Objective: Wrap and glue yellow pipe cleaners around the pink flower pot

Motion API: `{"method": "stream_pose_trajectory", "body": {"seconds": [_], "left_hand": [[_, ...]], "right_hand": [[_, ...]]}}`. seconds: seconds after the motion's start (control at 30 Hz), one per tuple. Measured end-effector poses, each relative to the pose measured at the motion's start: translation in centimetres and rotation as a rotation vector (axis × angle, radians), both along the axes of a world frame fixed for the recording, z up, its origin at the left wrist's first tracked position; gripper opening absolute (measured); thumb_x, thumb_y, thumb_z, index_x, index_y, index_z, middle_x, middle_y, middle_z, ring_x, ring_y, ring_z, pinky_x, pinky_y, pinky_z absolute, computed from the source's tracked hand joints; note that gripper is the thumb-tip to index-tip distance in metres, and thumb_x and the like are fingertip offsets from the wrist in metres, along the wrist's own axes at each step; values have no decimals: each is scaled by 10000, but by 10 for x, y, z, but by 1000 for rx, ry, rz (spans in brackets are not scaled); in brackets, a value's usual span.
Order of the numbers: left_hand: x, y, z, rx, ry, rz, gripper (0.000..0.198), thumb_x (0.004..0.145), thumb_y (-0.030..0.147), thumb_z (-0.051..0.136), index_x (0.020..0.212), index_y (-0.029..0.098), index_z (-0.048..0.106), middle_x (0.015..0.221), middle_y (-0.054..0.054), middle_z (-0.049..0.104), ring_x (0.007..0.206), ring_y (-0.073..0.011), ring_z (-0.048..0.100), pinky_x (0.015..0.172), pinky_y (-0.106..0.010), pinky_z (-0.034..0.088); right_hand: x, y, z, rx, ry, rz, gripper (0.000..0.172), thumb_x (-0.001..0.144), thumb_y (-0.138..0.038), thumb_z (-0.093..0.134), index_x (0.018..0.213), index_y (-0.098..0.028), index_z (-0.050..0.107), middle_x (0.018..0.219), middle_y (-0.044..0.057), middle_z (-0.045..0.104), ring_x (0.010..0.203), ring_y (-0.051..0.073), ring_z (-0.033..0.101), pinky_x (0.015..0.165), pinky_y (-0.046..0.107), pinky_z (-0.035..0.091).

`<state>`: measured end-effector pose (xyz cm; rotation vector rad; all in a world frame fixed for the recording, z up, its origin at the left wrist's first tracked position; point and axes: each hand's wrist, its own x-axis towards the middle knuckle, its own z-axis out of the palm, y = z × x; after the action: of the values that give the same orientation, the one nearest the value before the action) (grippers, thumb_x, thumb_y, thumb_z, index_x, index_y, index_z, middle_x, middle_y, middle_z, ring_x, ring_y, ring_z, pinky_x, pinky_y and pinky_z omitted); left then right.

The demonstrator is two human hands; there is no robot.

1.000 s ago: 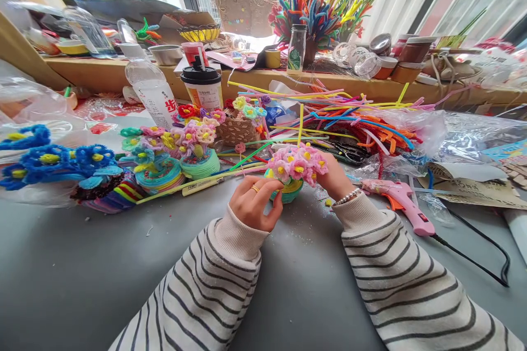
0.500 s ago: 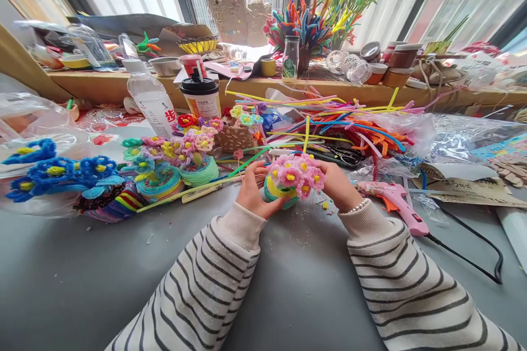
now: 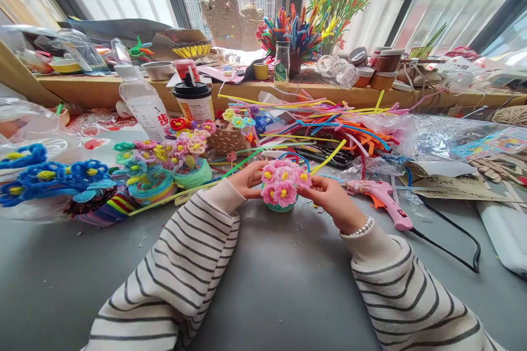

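Observation:
A small pot of pink pipe-cleaner flowers (image 3: 284, 175) with yellow centres stands upright on the grey table between my hands. Its teal base (image 3: 282, 208) shows beneath the blooms. My left hand (image 3: 247, 180) is curled against the pot's left side, its fingertips partly hidden behind the flowers. The fingers of my right hand (image 3: 335, 203) pinch at the rightmost pink flower (image 3: 304, 178). From behind those fingers a yellow pipe cleaner (image 3: 329, 157) slants up to the right; whether they grip it too is unclear.
Right of my hand lies a pink glue gun (image 3: 385, 200) with a black cord. Loose pipe cleaners (image 3: 321, 115) are heaped behind the pot. Leftward stand other flower pots (image 3: 192, 174), blue flowers (image 3: 53, 175), a lidded cup (image 3: 193, 101) and a plastic bottle (image 3: 146, 107).
The flowers have turned towards me, hiding more of the pot's striped side. The yellow pipe cleaner has gone from upright to leaning right. My left hand has slid back along the pot.

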<state>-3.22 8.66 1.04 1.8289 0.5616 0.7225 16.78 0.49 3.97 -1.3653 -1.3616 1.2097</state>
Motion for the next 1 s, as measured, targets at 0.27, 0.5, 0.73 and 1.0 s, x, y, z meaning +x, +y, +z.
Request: {"method": "stream_pose_trajectory", "body": {"seconds": [0.27,0.5,0.73,1.0], "left_hand": [[21,-42,1,372,23,459,686,568,298,648,1160,162,328,1154,-157,444,1002,-249,495,815,-390,437],[28,-31,2,301,-78,416,633,565,298,655,1103,154,353,1093,-139,503,935,-224,541,813,-360,438],[27,-25,2,298,-117,368,610,553,281,665,1069,152,367,1062,-125,526,924,-217,549,795,-350,452],[7,-55,-4,610,91,750,563,560,318,660,1031,136,410,993,-122,514,884,-208,532,700,-341,482]], "right_hand": [[1,2,-3,49,-19,1,340,598,-435,578,794,-158,601,645,-2,561,554,97,455,505,227,334],[1,7,-11,135,-190,-90,348,605,-458,566,757,-145,578,682,14,542,571,108,440,526,249,350],[0,7,-7,149,-279,-96,320,613,-422,567,760,-139,581,611,-3,486,543,103,396,489,238,326],[1,9,-15,148,-244,-104,370,613,-443,565,808,-131,595,683,37,558,585,124,452,508,249,354]]}}
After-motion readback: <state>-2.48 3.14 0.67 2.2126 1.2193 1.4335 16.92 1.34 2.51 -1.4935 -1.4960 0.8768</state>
